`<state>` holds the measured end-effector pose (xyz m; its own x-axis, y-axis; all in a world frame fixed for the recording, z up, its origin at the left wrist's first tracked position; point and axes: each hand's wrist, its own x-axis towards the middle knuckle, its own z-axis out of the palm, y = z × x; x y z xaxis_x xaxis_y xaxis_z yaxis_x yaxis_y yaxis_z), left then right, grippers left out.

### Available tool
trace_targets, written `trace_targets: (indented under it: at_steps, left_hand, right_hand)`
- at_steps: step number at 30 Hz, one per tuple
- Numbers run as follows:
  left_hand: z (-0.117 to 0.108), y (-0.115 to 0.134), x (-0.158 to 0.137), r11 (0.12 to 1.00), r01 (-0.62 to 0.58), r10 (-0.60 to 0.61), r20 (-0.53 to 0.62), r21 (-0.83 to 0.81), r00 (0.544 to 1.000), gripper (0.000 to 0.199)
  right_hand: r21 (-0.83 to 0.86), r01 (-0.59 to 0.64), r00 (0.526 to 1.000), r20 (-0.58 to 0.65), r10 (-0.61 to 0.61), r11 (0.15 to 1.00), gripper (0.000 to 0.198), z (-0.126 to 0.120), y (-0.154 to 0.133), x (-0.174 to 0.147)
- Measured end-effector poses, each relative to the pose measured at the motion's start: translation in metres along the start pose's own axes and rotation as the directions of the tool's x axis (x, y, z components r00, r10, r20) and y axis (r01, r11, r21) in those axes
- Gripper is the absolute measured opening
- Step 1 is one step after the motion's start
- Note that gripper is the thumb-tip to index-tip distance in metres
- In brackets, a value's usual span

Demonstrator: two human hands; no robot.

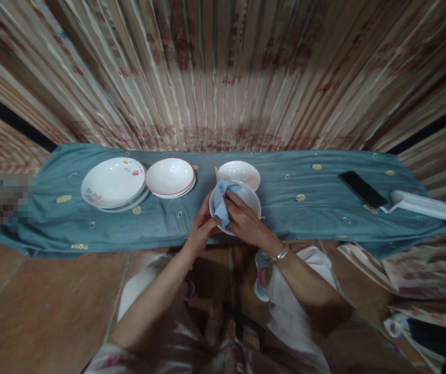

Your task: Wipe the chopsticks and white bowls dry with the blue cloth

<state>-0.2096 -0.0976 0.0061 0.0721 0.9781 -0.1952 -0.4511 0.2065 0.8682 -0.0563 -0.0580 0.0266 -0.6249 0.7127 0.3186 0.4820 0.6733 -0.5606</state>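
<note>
A white bowl [252,195] is held tilted above the front edge of the cloth-covered table. My left hand [204,221] grips the bowl's left side, fingers wrapped round the rim. A light blue cloth [221,200] lies over the bowl's left rim and inside. My right hand [242,218] presses this cloth against the inner wall with bent fingers. Just behind stands another white bowl [240,174], partly covered by the held one. Thin wooden sticks, perhaps chopsticks [217,173], show at its left edge.
Left on the blue-green tablecloth [160,223] are stacked white plates with flower prints [109,182] and stacked red-rimmed bowls [170,176]. A black phone [363,189] and a white handled object [421,204] lie at the right. A pleated curtain [223,78] hangs behind the table.
</note>
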Motion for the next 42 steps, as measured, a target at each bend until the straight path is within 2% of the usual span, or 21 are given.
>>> trace_targets:
  at_steps: [2, 5, 8, 11, 15, 19, 21, 24, 27, 29, 32, 34, 38, 42]
  left_hand:
    - [0.000, -0.001, -0.001, 1.000, 0.006, -0.006, 0.006, 0.000, 1.000, 0.082]
    - [-0.001, -0.002, -0.001, 1.000, 0.002, -0.002, 0.015, 0.011, 1.000, 0.083]
    - [-0.005, -0.002, -0.002, 1.000, -0.009, 0.009, 0.012, 0.027, 1.000, 0.082]
    - [-0.008, 0.000, -0.002, 0.998, -0.039, 0.039, 0.000, 0.042, 0.999, 0.081]
    - [-0.012, 0.005, -0.003, 0.996, -0.064, 0.066, -0.030, 0.062, 0.997, 0.082]
    - [-0.015, 0.007, -0.004, 0.994, -0.078, 0.082, -0.050, 0.076, 0.995, 0.084]
    - [-0.016, 0.007, -0.005, 0.993, -0.091, 0.094, -0.048, 0.078, 0.994, 0.084]
    - [-0.017, 0.006, -0.005, 0.992, -0.095, 0.099, -0.042, 0.078, 0.994, 0.084]
    - [-0.017, 0.007, -0.006, 0.995, -0.078, 0.081, -0.034, 0.067, 0.996, 0.083]
    - [-0.016, 0.007, -0.007, 0.997, -0.055, 0.056, -0.018, 0.057, 0.998, 0.084]
    - [-0.014, 0.006, -0.007, 0.998, -0.032, 0.032, 0.008, 0.053, 0.999, 0.084]
    - [-0.014, 0.005, -0.008, 0.998, -0.035, 0.035, 0.014, 0.051, 0.999, 0.083]
    - [-0.013, 0.003, -0.008, 0.998, -0.032, 0.031, 0.013, 0.047, 0.999, 0.083]
    - [-0.015, 0.004, -0.007, 0.997, -0.039, 0.038, 0.011, 0.063, 0.999, 0.085]
  right_hand:
    - [-0.170, -0.059, 0.998, -0.002, 0.060, 0.984, 0.054, -0.002, -0.001, 0.000]
    - [-0.384, -0.160, 0.986, -0.016, 0.166, 0.909, 0.050, -0.008, -0.003, 0.002]
    - [-0.492, -0.201, 0.976, -0.028, 0.215, 0.847, 0.046, -0.012, -0.005, 0.004]
    - [-0.534, -0.210, 0.973, -0.027, 0.231, 0.819, 0.037, -0.013, -0.006, 0.005]
    - [-0.534, -0.205, 0.970, 0.003, 0.245, 0.820, 0.025, -0.010, -0.008, 0.005]
    - [-0.474, -0.163, 0.971, 0.075, 0.225, 0.865, 0.029, -0.006, -0.011, 0.003]
    - [-0.367, -0.150, 0.968, 0.134, 0.212, 0.918, 0.029, -0.005, -0.011, 0.003]
    - [-0.097, -0.137, 0.973, 0.172, 0.152, 0.986, 0.022, -0.002, -0.012, 0.005]
    - [0.162, -0.086, 0.992, 0.103, 0.069, 0.983, 0.019, 0.003, -0.010, 0.006]
    - [0.240, -0.036, 0.999, 0.048, 0.025, 0.970, 0.033, 0.007, -0.008, 0.006]
    - [0.202, -0.002, 1.000, -0.004, 0.003, 0.979, 0.056, 0.010, -0.004, 0.005]
    - [0.132, -0.011, 1.000, -0.020, 0.014, 0.991, 0.062, 0.011, -0.001, 0.004]
    - [-0.041, -0.079, 0.995, -0.056, 0.077, 0.996, 0.059, 0.009, 0.002, 0.005]
    - [-0.263, -0.147, 0.988, -0.090, 0.127, 0.954, 0.049, 0.002, 0.000, 0.007]
